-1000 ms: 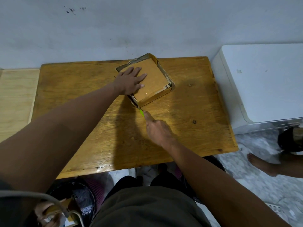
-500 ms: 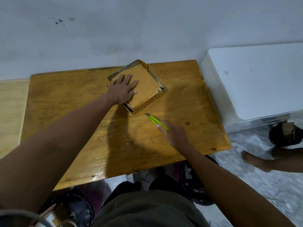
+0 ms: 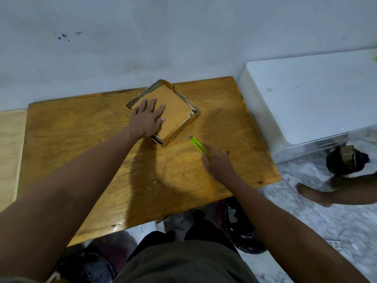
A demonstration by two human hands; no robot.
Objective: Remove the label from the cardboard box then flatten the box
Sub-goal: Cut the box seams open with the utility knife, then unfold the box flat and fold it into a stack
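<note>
A shallow brown cardboard box (image 3: pixel 175 107) lies near the far edge of the wooden table (image 3: pixel 81 139), turned like a diamond. A small white scrap of label marked 34 (image 3: pixel 191 114) remains at its right corner. My left hand (image 3: pixel 148 119) rests flat on the box's left half, fingers spread, pressing it down. My right hand (image 3: pixel 217 164) is on the table to the right of the box, closed around a lime-green utility knife (image 3: pixel 199 147) whose tip points toward the box but does not touch it.
A white appliance (image 3: pixel 310 99) stands right of the table against the wall. Another person's bare foot (image 3: pixel 312 194) and dark head of hair (image 3: pixel 346 162) are on the marble floor at right. A lighter wooden surface (image 3: pixel 10 152) adjoins the table's left edge.
My right hand has pulled the knife away from the box's near corner, back and to the right. My left hand stays pressed on the box.
</note>
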